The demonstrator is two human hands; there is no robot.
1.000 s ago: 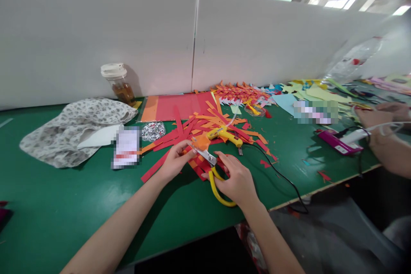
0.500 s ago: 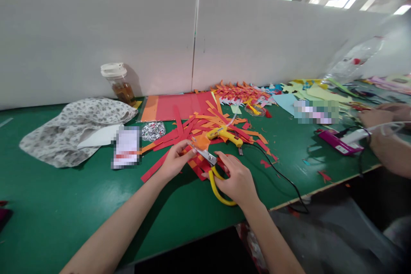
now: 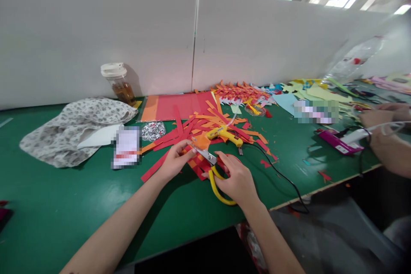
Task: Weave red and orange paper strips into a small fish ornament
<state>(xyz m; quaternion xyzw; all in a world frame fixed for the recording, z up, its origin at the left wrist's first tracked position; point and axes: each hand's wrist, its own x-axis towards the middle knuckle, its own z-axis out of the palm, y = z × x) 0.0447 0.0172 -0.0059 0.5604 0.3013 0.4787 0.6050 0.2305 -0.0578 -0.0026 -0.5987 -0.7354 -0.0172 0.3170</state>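
My right hand is closed on yellow-handled scissors, whose metal blades point up and left. My left hand is pinched near the blade tips, at the upper left edge of a woven red and orange paper piece; its fingertips look closed on that paper. The woven piece lies partly under the blades and between both hands. Just beyond it, a yellow glue gun rests on a pile of red and orange paper strips.
Behind stand a lidded cup and stacked red sheets. A patterned cloth lies left, beside a bag of small round pieces. Rightward are a black cable, a purple power strip and another person's arm.
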